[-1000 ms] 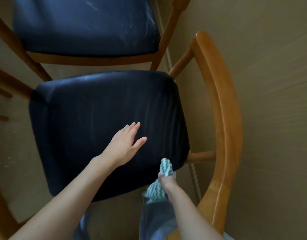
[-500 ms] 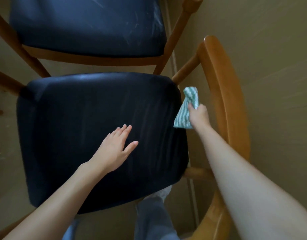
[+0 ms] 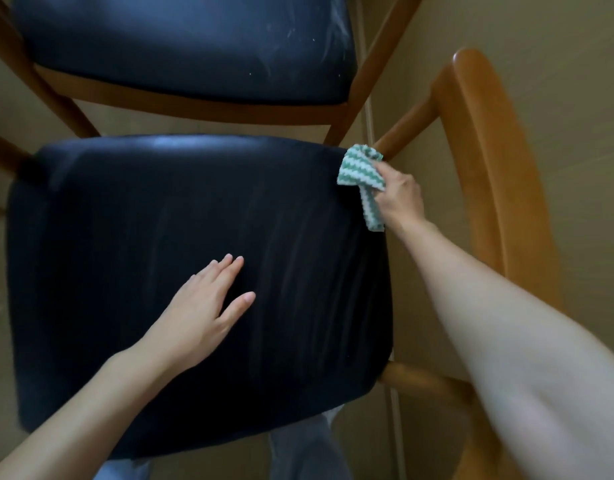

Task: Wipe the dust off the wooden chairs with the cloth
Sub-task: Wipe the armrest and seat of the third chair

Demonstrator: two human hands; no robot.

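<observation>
Left hand point(image 3: 201, 306) rests flat on the near chair's dark seat point(image 3: 125, 254), fingers straight and together. Right hand point(image 3: 399, 199) grips the green-and-white cloth point(image 3: 359, 171), fingers curled round it, at the seat's far right corner against a wooden rail point(image 3: 406, 129). A second chair point(image 3: 181, 39) stands beyond.

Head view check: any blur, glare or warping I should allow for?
Head view: dim, even light; a pale sheen on the near seat, far edge; the right forearm close to the lens is blurred; wide-angle warping bows the wooden backrest; cloth, right hand and left hand read sharp enough.
</observation>
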